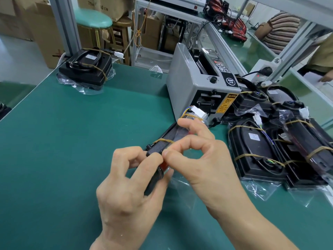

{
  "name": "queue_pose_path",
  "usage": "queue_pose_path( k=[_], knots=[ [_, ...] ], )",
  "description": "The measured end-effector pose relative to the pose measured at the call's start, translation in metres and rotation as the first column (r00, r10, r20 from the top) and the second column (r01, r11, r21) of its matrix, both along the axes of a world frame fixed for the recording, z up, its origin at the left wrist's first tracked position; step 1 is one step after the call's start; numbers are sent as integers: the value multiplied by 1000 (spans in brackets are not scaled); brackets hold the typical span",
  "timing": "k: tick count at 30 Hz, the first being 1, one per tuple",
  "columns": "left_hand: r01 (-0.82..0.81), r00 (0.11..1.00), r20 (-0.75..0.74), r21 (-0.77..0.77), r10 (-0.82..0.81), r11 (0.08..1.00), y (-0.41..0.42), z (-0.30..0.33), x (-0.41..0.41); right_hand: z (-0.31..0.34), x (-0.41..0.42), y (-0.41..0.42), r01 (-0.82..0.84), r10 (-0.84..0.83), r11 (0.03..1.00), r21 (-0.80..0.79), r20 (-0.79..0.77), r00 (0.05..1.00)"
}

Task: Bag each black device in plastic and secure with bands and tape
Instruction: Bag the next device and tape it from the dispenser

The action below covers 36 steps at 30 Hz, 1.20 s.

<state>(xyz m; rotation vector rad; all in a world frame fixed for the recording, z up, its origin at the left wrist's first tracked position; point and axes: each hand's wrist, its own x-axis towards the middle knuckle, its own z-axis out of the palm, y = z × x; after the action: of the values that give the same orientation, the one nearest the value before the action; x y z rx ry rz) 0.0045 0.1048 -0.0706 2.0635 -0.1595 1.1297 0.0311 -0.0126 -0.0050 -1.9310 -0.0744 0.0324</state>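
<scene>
Bare mat (75,141) left; tape dispenser (194,83), bagged devices (270,150) right.

The scene is lit brightly and evenly from overhead, and only soft shadows are cast on the green mat (72,141). Straight frame rails are bent by wide-angle distortion (strongest toward the edges). Slight softness is seen throughout.

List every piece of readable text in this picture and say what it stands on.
"CAUTION": yellow warning sticker on the grey tape dispenser; its smaller print is too blurred to read.
"75" and "0 CM": cardboard box behind the green stool; the middle is unreadable.
Round badge on the dispenser: blurred.
White labels on the black devices: too small to read.
</scene>
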Motion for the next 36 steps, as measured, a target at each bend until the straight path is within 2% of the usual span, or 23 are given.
queue_pose_path(
  k=[4,5,8,12,15,16,18,21,23,28,29,30,31,32,33,36],
  knots=[
    [-19,1000,18,11,19,1000,2,2,0,5,6,-8,68,-65,982,179,-23,998],
    [-21,999,26,16,21,1000,2,2,0,6,5,-5,51,-51,987,152,-5,999],
    [-13,999,43,29,11,1000,1,2,1,2,3,5,26,-11,992,-122,121,993],
    [2,999,33,39,-3,999,1,0,1,-2,4,-1,78,-54,988,-133,176,983],
    [-1,1000,15,53,0,999,2,-4,2,-4,10,3,61,1,967,-247,243,970],
    [5,1000,6,56,-6,998,5,-5,2,-4,16,-2,49,14,970,-239,253,967],
    [44,999,-17,-6,-44,999,11,-7,1,-4,32,-27,-10,43,985,-171,189,981],
    [136,986,-78,-116,-146,984,23,0,0,-2,50,-76,-212,200,935,-285,-72,977],
    [189,965,-164,-108,-205,976,36,7,0,-11,49,-90,-341,304,906,-252,-175,937],
    [352,828,-422,-119,-368,928,61,43,6,-32,35,-95,-270,265,946,-181,-51,963],
    [340,819,-461,-90,-341,936,53,51,8,-31,33,-96,-270,266,948,-169,-49,963],
    [313,829,-491,11,-268,950,40,58,12,-27,32,-98,-271,267,953,-137,-52,962],
    [299,836,-523,183,-165,936,23,65,15,-22,33,-100,-265,261,960,-94,-52,964],
    [295,842,-535,357,-65,886,5,70,18,-15,35,-102,-258,256,964,-56,-50,965],
    [305,826,-564,442,-2,844,-11,74,20,-7,38,-105,-265,263,964,-33,-57,963],
    [305,726,-688,343,16,888,-25,77,24,9,44,-112,-377,370,924,-57,-109,923]
  ],
)
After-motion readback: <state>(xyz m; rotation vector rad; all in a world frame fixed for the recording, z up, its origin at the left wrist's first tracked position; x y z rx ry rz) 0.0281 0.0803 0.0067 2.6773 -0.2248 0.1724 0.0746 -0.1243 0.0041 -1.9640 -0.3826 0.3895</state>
